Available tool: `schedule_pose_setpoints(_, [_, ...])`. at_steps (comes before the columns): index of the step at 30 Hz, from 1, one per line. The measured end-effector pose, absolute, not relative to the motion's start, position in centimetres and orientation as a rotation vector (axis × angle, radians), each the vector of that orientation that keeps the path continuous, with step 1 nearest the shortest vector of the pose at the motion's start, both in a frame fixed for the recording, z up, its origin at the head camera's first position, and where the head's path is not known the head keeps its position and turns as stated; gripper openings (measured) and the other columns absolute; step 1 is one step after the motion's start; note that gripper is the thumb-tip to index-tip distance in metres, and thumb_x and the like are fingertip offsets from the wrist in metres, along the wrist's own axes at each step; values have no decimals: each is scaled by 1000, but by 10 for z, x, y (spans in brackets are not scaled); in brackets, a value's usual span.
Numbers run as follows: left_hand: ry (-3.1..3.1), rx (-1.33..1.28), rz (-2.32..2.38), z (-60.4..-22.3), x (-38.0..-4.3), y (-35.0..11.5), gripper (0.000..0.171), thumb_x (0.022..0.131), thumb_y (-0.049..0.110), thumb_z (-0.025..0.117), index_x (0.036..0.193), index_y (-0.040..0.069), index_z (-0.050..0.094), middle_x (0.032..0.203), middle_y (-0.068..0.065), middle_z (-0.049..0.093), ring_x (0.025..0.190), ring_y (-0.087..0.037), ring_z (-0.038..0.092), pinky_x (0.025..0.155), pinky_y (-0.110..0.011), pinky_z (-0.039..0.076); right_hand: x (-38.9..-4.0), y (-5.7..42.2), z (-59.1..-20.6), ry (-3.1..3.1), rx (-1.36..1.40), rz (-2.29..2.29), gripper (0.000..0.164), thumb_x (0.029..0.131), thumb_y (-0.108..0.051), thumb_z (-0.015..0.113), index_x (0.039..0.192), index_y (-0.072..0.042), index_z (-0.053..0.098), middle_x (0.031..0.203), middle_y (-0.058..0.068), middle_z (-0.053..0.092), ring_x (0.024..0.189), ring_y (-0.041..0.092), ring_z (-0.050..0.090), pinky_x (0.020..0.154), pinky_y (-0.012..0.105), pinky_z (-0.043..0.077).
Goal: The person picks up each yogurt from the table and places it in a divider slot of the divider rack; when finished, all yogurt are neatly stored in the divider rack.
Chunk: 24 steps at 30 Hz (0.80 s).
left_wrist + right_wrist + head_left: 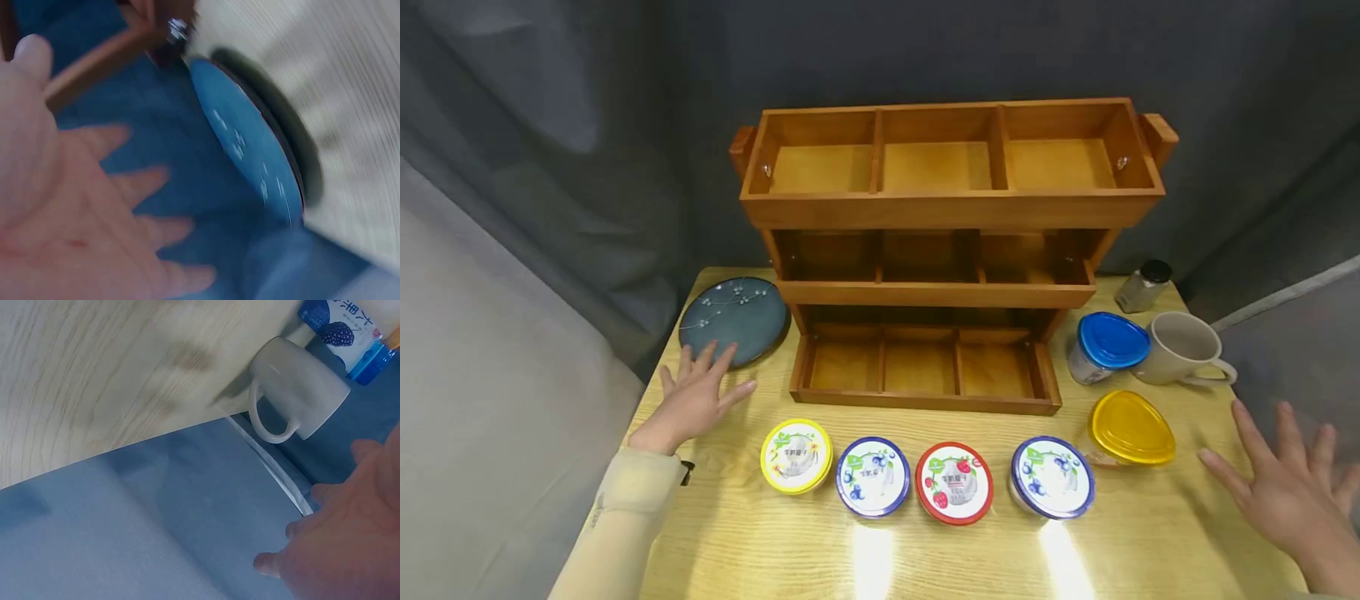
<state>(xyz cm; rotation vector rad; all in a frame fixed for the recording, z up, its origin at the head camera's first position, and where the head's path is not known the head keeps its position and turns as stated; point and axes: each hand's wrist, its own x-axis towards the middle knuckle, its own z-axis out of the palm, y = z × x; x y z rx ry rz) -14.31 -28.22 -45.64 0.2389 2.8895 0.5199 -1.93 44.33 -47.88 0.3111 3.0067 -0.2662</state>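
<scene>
My left hand [688,398], fingers spread and holding nothing, hovers at the near edge of a dark blue plate [737,317] with a white blossom pattern. In the left wrist view the plate [247,140] lies beyond the fingertips. At the right edge of the table my right hand [1292,487] is spread with nothing in it, nearest to a tub with a yellow lid [1131,427] and a beige mug [1183,346]. The right wrist view has the mug [300,387] beside a blue-lidded jar [347,337], apart from the fingers.
A wooden three-tier organizer [951,212] with divided compartments stands at the back. In front of it is a row of round tubs, with yellow [797,456], blue [873,477], red [955,483] and another blue rim [1052,477]. A black-capped shaker [1144,286] is behind the blue-lidded jar [1108,346].
</scene>
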Motion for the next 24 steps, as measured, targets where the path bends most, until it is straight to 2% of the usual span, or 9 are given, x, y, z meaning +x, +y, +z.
schedule_pose_setpoints(2, [2816,310,666,-459,-153,-275,76,99,57,49,153,5,33,156,-24,29,141,-52,20,108,-70,14,-17,441,-478,3026,305,-257,96,95,-70,42,156,-19,-12,150,30,-29,128,60,-33,92,77,-22])
schedule_pose_setpoints(4, [2732,357,824,-464,-167,-268,69,100,49,53,147,0,42,147,-24,43,133,-47,40,105,-62,31,-15,438,-477,3074,278,-267,94,96,-67,45,158,-18,-6,154,32,-20,131,62,-26,95,79,-16])
schedule_pose_setpoints(5, [2693,359,893,-467,-174,-265,66,101,46,55,145,-1,45,143,-23,49,129,-43,47,103,-58,38,-14,436,-476,3106,259,-288,93,96,-65,48,158,-16,-2,155,33,-14,133,63,-21,97,79,-11])
schedule_pose_setpoints(7, [2639,324,994,-475,-188,-260,61,101,41,57,142,-4,48,136,-23,55,122,-40,54,99,-51,44,-15,430,-474,3169,212,-325,89,97,-58,54,158,-11,11,156,35,2,135,65,-2,98,81,4])
schedule_pose_setpoints(10, [2495,167,1179,-486,-205,-256,57,103,30,57,143,-8,43,132,-26,57,116,-39,57,96,-50,47,-17,420,-470,3224,126,-417,78,97,-47,62,152,-2,30,148,38,26,124,64,28,91,78,25])
schedule_pose_setpoints(12, [2395,62,1282,-493,-213,-252,56,103,25,56,144,-10,39,131,-29,55,111,-41,58,95,-51,48,-19,414,-467,3219,100,-464,73,97,-42,63,149,1,36,142,39,34,115,62,38,83,76,32])
schedule_pose_setpoints(15, [2295,-9,1356,-501,-220,-247,58,103,21,56,145,-12,35,132,-32,53,105,-43,59,93,-52,49,-20,406,-463,3193,89,-527,69,98,-40,62,147,3,39,135,40,41,110,62,42,82,73,35])
schedule_pose_setpoints(24, [2294,38,1344,-520,-225,-225,55,100,19,62,140,-14,43,132,-30,54,106,-32,62,86,-41,54,-19,394,-456,3100,126,-699,69,101,-38,57,149,5,34,133,43,41,106,58,48,74,68,42])
